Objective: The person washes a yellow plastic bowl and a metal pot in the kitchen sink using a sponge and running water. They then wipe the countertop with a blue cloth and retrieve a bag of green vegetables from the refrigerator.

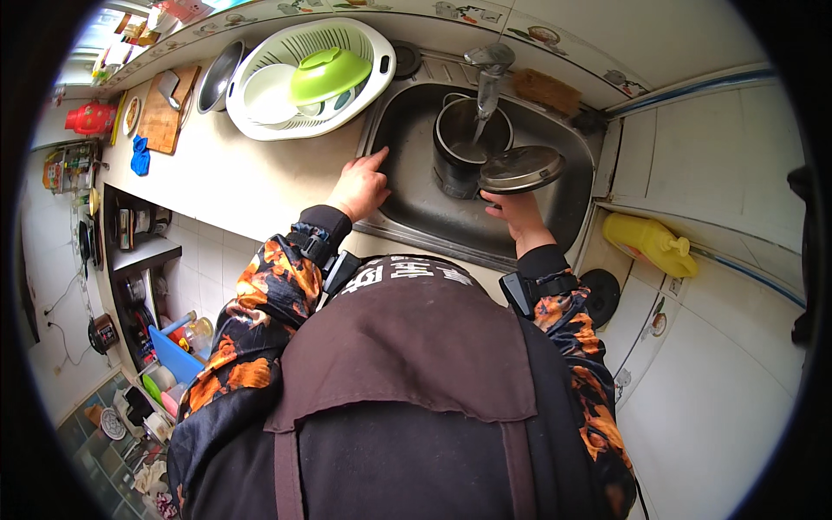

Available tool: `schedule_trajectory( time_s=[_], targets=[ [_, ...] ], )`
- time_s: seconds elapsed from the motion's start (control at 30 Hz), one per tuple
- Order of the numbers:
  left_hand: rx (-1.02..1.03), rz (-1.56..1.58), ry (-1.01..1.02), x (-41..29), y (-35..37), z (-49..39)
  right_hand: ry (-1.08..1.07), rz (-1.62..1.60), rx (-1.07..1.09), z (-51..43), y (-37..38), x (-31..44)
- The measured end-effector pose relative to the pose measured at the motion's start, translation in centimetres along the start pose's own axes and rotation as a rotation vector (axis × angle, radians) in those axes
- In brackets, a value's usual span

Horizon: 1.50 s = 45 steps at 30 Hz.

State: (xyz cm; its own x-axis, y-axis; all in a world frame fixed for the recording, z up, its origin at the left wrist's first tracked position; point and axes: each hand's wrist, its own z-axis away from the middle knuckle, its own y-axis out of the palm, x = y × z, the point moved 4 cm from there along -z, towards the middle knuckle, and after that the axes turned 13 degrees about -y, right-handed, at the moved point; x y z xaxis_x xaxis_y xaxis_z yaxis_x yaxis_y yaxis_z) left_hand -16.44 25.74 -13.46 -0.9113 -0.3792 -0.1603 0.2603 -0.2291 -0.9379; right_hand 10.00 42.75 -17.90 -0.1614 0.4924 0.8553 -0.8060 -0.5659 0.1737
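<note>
My right hand [517,214] holds a round metal lid [523,168] at its underside, over the right front of a dark cylindrical pot [455,170]. The pot stands in the stainless steel sink [416,205], and water runs into it from the chrome faucet [489,81]. My left hand [362,185] rests at the sink's left rim with the index finger stretched out, holding nothing. The lid hides part of the pot's rim, and some fingers of my right hand are hidden beneath it.
Left of the sink stand a white drain basket [244,123] with a green bowl [330,77], a metal bowl [221,77] and a wooden cutting board [162,123] with a cleaver [169,88]. A yellow jug [640,240] lies right of the sink; tiled walls bound the back and right.
</note>
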Motion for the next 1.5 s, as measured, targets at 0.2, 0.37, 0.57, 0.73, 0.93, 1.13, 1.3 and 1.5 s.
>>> schedule_trajectory(
  time_s=[0.2, 0.37, 0.57, 0.73, 0.93, 1.13, 1.3, 1.5],
  targets=[
    [0.014, -0.18, -0.043, 0.5, 1.1, 1.0, -0.017, -0.025, -0.014, 0.1, 0.1, 0.0],
    [0.202, -0.129, -0.215, -0.6, -1.6, 1.7, -0.013, -0.069, -0.046, 0.4, 0.2, 0.5],
    [0.204, -0.046, -0.216, -0.6, -1.2, 1.9, -0.029, -0.048, -0.062, 0.8, 0.6, 1.0],
    [0.175, -0.043, -0.203, -0.3, -0.7, 1.8, -0.048, -0.04, -0.066, 0.5, 0.5, 0.3],
    [0.172, -0.04, -0.208, -0.6, -1.0, 1.9, -0.041, -0.029, -0.073, 0.4, 0.6, 0.6],
    [0.157, -0.042, -0.199, -0.5, -1.0, 1.8, -0.008, -0.05, -0.067, 0.8, 0.6, 1.3],
    [0.158, -0.051, -0.204, -0.5, -0.9, 1.7, -0.004, -0.039, -0.051, 0.5, 0.6, 1.0],
    [0.155, -0.041, -0.205, -0.4, -1.0, 1.7, -0.006, -0.045, -0.044, 0.5, 0.4, 0.7]
  ],
)
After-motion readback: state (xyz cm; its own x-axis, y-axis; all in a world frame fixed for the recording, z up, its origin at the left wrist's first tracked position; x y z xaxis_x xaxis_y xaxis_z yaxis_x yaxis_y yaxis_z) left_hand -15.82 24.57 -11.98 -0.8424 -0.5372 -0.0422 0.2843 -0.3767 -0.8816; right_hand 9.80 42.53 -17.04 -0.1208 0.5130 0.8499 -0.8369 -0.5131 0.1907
